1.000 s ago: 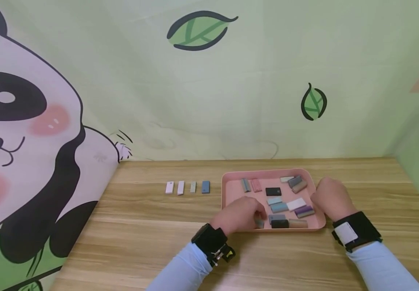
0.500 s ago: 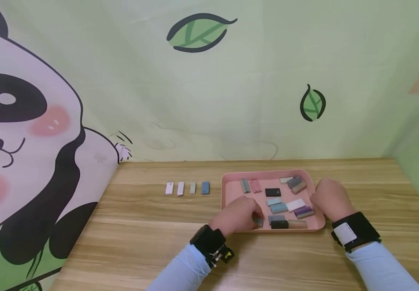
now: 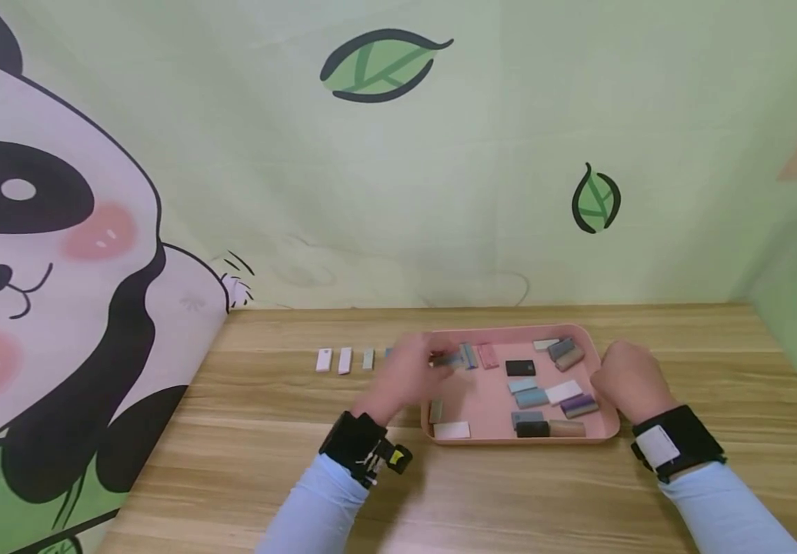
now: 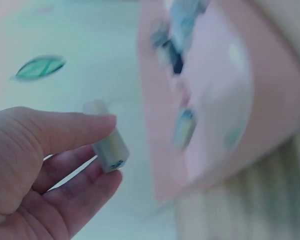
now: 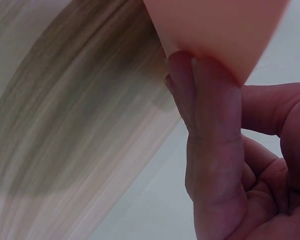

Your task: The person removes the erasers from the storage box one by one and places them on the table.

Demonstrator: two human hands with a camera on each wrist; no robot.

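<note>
Pink rectangular tray, smooth, low-walled, round-cornered [image 3: 481, 404], on a wood-grain tabletop [image 3: 253, 454]. Left hand [image 3: 405, 373] over the tray's left end, thumb and fingers pinching a small greyish oblong block with a dark mark near one end [image 4: 111, 147]; block clear of the tray floor. Right hand [image 3: 634, 381] at the tray's right rim, fingertips touching the wall; cannot tell whether the thumb clamps it.

Tray contents, small oblong blocks. Far left: a grey-blue block [image 3: 468, 356] beside a pink block [image 3: 488, 355]. Far right: whitish, grey and brown blocks bunched together. Centre: a flat black block [image 3: 520, 368], two light-blue blocks nearer, then a white block [image 3: 564, 392] and a purple block [image 3: 579, 405]. Near wall: blue-grey, black and tan blocks grouped; a long white block [image 3: 451, 430] in the near-left corner, a grey-green block [image 3: 436, 412] beside the left wall.

Outside, left: two white blocks, one pale green block [image 3: 368, 359], one blue block [image 3: 389, 354] mostly hidden behind the left hand.
</note>
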